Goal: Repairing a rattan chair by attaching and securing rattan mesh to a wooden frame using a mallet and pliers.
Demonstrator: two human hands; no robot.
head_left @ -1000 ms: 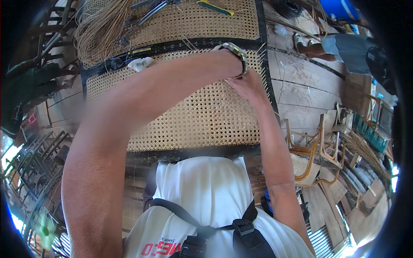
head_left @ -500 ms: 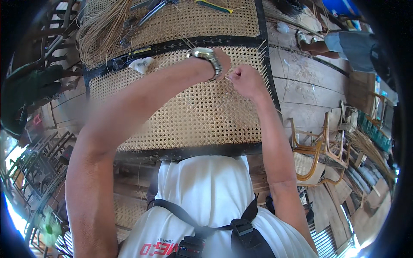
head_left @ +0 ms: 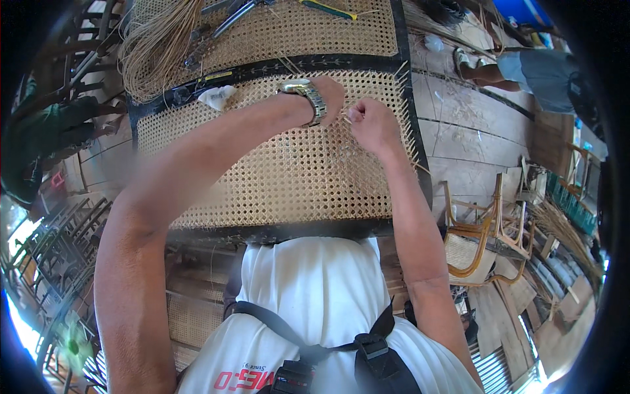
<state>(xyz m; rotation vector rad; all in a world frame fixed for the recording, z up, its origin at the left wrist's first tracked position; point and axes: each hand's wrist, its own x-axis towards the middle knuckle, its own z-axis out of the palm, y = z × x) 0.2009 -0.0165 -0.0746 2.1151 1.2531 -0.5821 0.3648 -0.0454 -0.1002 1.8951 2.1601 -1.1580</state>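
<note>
**Fingers [head_left: 357,115] curled in close above a woven cane panel [head_left: 282,180]**

The fingers of the right hand [head_left: 377,131] are bent in toward the palm; whether they grip a strand is too small to tell. Those of the left hand [head_left: 330,93] are mostly hidden behind its back and wrist, so their state cannot be told. The two hands are near each other, apart, over the far right part of the panel, which lies directly before the person in a black frame [head_left: 357,62]. Short cane ends [head_left: 407,125] stick out along the panel's right edge. A metal wristwatch [head_left: 308,96] circles the left wrist.

Left of that wrist, a crumpled white item [head_left: 216,98] lies by the crossbar. Beyond it, a second cane panel [head_left: 315,41] bears a loose bundle of strands [head_left: 157,56] at left and a yellow-and-green-handled tool [head_left: 328,9] at the far end.

On the right, a wooden chair frame [head_left: 487,230] stands on the plank floor [head_left: 469,138]; farther up, another person [head_left: 535,72] wears greyish-blue shorts.
</note>
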